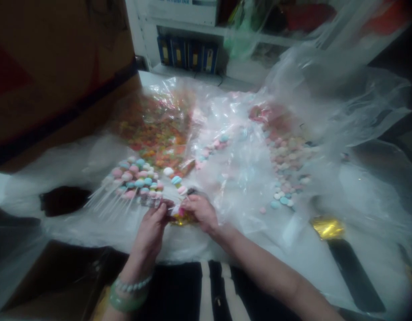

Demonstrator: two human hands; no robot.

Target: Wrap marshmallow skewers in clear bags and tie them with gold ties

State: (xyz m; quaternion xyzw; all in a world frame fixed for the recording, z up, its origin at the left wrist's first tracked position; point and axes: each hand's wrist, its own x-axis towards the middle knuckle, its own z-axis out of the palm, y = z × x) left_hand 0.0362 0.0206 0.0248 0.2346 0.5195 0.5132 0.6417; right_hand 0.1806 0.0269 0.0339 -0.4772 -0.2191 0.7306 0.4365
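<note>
My left hand (155, 225) is closed, its fingers pinching a small clear plastic wrapper (149, 200). My right hand (203, 212) is closed close beside it, on something small and blurred. A gold foil piece (183, 220) and a spot of pink show between the two hands. Left of them lies a bunch of pink, blue and white candy balls on white sticks (135, 176). Just beyond my fingers are a few loose candy balls (176, 180).
Behind is a clear bag of orange and green gummy candies (155, 125). More pastel candies (286, 160) lie under plastic sheeting at right. A gold packet (328, 227) touches a dark flat strip (356, 276). A large cardboard box (59, 67) stands left; shelves hold blue boxes (187, 54).
</note>
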